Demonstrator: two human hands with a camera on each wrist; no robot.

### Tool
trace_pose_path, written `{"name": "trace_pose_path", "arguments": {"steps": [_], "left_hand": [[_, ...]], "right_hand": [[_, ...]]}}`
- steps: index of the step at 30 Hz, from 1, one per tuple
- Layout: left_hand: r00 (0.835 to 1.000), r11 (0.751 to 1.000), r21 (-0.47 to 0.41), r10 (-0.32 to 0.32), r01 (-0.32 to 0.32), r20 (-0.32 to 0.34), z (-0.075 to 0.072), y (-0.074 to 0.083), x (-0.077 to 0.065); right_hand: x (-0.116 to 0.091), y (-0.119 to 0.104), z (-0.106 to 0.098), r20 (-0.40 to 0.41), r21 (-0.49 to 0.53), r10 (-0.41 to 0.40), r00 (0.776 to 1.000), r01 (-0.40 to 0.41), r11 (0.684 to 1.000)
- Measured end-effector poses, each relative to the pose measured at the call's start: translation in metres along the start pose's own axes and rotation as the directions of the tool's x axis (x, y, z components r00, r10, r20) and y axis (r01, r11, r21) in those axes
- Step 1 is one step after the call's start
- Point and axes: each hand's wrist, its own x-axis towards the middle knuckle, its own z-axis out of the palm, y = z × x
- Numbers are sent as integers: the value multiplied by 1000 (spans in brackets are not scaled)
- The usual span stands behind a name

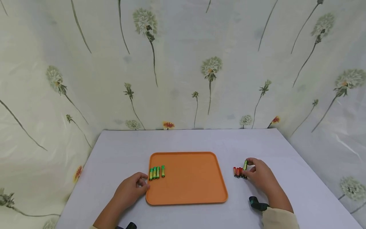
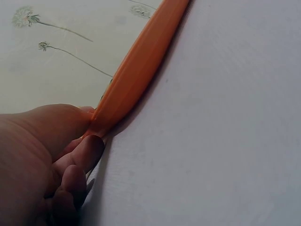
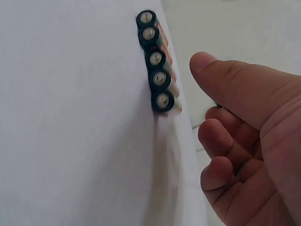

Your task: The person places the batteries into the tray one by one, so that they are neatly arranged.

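An orange tray lies on the white table, and several green batteries stand side by side in a row near its left rim. My left hand pinches that left rim; in the left wrist view the thumb and fingers meet at the edge of the tray. Right of the tray is a tight row of several red batteries, whose dark ends face the right wrist camera. Over the right end of this row, my right hand holds one green battery between thumb and fingers. The hand mostly hides that battery in the right wrist view.
The white table ends at a backdrop printed with dandelions. Near the right forearm there is a black wrist device, and another black device shows at the bottom edge by the left arm.
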Motion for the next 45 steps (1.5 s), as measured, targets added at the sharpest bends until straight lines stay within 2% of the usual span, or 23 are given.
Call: {"name": "trace_pose_path", "arguments": {"steps": [4,12,20,28,38,45], "left_hand": [[1000,1000,-3,-4,4,1,0,0,0],[1000,1000,-13,0,0,4,2,-2,0],[1000,1000,7,12,-12,-8,2,-3,3],[1000,1000,4,21,-21,-14,1,-2,1],[1000,1000,-1,8,-8,-14,2,-3,2],[1000,1000,1,12,-12,-11,1,-3,2]], "right_hand": [[2,-13,2,-15,0,-55,998,55,998],[4,-50,11,12,61,-135,991,134,989],[12,-82,22,5,31,-211,977,211,977],[21,-106,33,26,59,-271,962,269,961],[21,-138,46,75,109,-291,954,282,953],[20,-153,56,79,144,-325,942,312,939]]}}
